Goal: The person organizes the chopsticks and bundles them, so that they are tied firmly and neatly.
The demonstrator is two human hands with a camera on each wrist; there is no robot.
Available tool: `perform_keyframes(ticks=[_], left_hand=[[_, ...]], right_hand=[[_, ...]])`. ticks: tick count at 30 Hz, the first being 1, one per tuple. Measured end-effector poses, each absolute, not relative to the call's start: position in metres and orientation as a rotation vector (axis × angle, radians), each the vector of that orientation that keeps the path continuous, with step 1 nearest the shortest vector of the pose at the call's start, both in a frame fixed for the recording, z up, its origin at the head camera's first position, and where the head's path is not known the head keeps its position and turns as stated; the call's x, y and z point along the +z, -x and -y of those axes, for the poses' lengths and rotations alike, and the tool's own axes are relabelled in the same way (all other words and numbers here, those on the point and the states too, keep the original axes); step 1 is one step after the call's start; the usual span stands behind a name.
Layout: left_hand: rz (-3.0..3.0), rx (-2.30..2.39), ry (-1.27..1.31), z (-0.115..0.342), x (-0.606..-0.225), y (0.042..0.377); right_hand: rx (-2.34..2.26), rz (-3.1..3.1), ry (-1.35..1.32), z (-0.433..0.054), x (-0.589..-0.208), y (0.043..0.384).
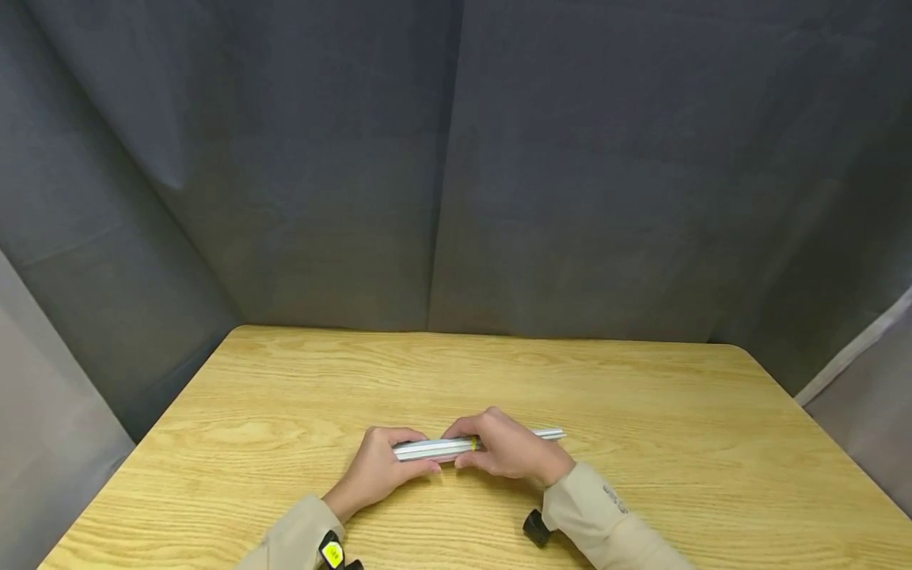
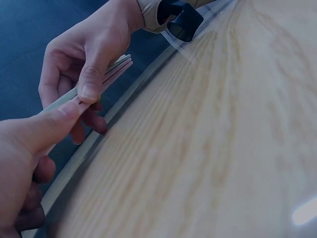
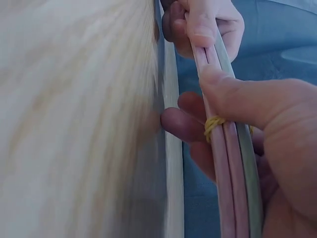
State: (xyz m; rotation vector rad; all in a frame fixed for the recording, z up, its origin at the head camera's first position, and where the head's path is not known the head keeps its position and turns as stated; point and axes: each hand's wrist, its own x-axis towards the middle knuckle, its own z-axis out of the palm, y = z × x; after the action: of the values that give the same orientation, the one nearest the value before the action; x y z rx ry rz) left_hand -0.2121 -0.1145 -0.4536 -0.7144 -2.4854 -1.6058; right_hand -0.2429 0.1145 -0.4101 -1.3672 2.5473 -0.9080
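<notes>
A bundle of long, slim strips (image 1: 427, 450), pale green and pink, lies nearly level between both hands, just above the table. My left hand (image 1: 378, 465) grips its left end, thumb along the near side. Closer to the middle, my right hand (image 1: 509, 448) pinches it between thumb and fingers, and the other end juts out past that hand. A thin yellow band (image 3: 214, 128) is wound round the bundle beside the right thumb. The right wrist view shows the pink strips (image 3: 233, 183) lying side by side against a green one. What the strips are cannot be told.
A wood-grain table (image 1: 299, 396) with rounded far corners spreads under the hands. Dark grey curtains (image 1: 342, 174) hang behind it and at the sides. Black wrist devices (image 1: 536, 528) sit at the beige cuffs.
</notes>
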Motion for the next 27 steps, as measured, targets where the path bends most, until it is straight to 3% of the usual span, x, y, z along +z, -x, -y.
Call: perform_keyframes(ticks=[18,27], left_hand=[[2.598,-1.554,0.597,0.121,-0.458,0.218],[2.618,-1.550,0.544,0.126,-0.454,0.221]], right_hand=[[-0.833,-2.680,1.274,-0.141,-0.415,0.244],[-1.082,-2.643,1.247,-0.173,-0.428,0.257]])
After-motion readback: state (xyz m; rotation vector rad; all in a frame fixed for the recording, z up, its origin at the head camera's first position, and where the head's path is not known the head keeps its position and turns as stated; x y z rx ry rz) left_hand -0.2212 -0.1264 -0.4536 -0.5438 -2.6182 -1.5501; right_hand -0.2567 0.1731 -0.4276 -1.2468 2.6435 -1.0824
